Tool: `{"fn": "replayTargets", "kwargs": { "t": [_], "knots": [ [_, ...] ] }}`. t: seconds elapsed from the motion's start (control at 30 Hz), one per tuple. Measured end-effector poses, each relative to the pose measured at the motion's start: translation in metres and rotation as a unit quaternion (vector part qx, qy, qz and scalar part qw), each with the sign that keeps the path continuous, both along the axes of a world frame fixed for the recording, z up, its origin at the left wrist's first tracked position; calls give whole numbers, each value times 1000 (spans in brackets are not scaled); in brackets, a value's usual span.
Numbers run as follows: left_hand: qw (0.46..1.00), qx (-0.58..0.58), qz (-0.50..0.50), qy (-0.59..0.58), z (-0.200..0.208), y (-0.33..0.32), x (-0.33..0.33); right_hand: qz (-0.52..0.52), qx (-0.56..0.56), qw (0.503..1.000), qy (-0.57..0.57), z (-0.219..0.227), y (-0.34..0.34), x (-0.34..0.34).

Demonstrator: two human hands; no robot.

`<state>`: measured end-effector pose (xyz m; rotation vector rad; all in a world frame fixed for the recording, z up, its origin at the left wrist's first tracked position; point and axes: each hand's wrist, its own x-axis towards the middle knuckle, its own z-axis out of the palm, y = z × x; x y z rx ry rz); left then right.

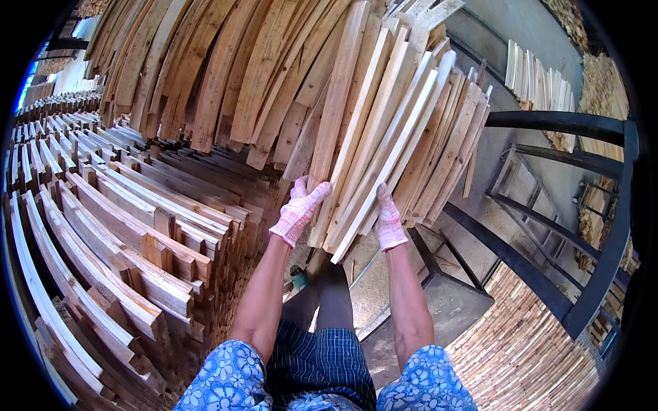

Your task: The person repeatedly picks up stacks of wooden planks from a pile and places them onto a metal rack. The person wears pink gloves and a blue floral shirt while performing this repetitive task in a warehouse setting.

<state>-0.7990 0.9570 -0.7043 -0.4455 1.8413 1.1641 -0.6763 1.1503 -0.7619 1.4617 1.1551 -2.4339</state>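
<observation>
A row of long, narrow wooden planks [373,147] lies between my two hands, their near ends jutting toward me. My left hand [299,209], in a pink-and-white knitted glove, is closed on the left side of these planks, its thumb over the top. On their right side, my right hand [388,218], gloved the same way, presses against the edge with its fingers hidden behind and below. Some of the planks are pale, others browner. More weathered planks [226,75] rest in a wide pile to the left, and further ones [449,144] lean just right of my right hand.
Tall stacks of spaced lumber [130,246] fill the left side. A black metal frame [620,226] stands at the right, with a metal stand [445,301] near my legs. Bundled wood strips [528,335] lie at lower right, and pale planks [538,79] at far right.
</observation>
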Motion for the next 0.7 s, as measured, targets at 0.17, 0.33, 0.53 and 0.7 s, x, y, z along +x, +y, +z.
{"fn": "replayTargets", "kwargs": {
  "t": [0.17,0.33,0.53,0.7],
  "knots": [
    [993,104,-44,21,8,-6,9,32,-29,999,22,13,-4,-8],
    [973,22,-229,28,74,-16,13,65,-22,998,-14,46,0,14],
    [976,198,20,-93,95,-58,70,166,6,986,-13,153,-19,85],
    [931,312,161,-104,49,-43,90,105,21,994,-14,113,-25,71]
  ]
}}
